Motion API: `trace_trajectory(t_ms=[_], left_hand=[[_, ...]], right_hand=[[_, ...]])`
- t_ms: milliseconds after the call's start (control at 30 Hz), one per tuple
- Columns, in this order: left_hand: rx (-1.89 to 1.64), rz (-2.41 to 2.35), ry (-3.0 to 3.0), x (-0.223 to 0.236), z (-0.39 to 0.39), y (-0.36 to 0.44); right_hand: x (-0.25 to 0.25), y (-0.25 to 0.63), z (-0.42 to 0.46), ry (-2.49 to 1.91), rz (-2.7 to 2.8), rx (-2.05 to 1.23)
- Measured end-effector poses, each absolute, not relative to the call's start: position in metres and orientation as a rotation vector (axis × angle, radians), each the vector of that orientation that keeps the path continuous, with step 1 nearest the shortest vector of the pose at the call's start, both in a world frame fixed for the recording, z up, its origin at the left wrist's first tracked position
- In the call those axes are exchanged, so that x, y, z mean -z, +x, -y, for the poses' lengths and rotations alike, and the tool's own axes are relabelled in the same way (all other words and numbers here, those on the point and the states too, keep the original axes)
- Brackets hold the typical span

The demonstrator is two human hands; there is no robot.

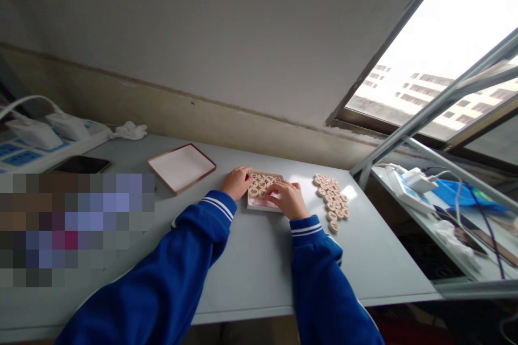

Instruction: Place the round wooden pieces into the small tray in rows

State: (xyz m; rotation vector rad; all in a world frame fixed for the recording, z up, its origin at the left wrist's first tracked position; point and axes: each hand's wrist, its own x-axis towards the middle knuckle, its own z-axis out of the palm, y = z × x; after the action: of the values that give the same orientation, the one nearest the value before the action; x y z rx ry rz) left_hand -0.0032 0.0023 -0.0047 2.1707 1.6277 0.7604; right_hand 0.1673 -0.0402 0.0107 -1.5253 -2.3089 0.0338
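Note:
A shallow box point(263, 207) stands on the grey table, with several Chinese chess pieces point(261, 178) laid in rows inside and part of its pale bottom bare at the near side. My left hand point(236, 183) is closed on the box's left edge near the far corner. Over the box's right half, my right hand point(290, 199) has its fingertips pinched at a chess piece point(262, 193) in the near row, and it hides some of the contents. To the right lies a loose cluster of chess pieces point(332, 197), marked in red.
An open lid point(182, 170) lies left of the box. Farther left are a dark phone point(81, 164), a power strip point(91, 135) with plugs, and crumpled tissue point(129, 131). A wall runs behind the table point(251, 269); a metal frame point(404, 129) rises at the right.

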Motion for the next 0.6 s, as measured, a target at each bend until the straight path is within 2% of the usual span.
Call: trace_trajectory(t_ms=[267, 433, 533, 600], left_hand=[[-0.765, -1.617, 2.155, 0.005, -0.002, -0.004], [-0.77, -1.612, 2.171, 0.004, -0.002, -0.004], [-0.758, -1.622, 2.167, 0.003, -0.001, -0.004], [-0.75, -1.628, 2.167, 0.003, -0.001, -0.004]], right_hand=[[-0.018, 0.178, 0.041, -1.577, 2.252, -0.008], [-0.024, 0.226, 0.044, -2.058, 1.779, 0.458], [-0.017, 0.252, 0.044, -2.394, 1.574, 0.493], [-0.012, 0.26, 0.044, -2.458, 1.546, 0.446]])
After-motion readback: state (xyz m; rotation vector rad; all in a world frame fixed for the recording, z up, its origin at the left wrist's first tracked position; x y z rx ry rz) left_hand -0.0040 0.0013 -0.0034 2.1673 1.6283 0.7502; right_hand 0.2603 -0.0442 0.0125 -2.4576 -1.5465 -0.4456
